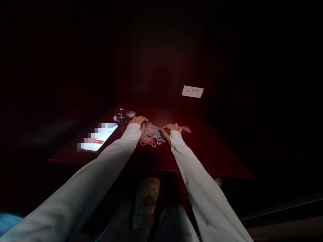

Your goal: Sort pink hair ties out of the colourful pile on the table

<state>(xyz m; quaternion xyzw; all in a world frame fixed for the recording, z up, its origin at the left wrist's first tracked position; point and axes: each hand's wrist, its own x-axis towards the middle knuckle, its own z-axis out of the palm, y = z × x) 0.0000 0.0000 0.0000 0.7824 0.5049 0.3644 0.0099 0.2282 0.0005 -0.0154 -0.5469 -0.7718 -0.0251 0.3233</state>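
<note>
Bands (151,136) lie heaped between both hands. Left hand (138,121), at 10 o'clock, and right hand (171,128), at 2 o'clock, touch the heap; darkness obscures grip, undeterminable.

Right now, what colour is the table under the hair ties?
Dark reddish brown; the table shows best in the head view, under the hair ties.

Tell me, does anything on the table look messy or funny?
Yes. The little colored loops lie scattered in a loose heap on the dark red table, between the left hand and right hand. A few pink loops sit apart, just right of the right hand.
</note>
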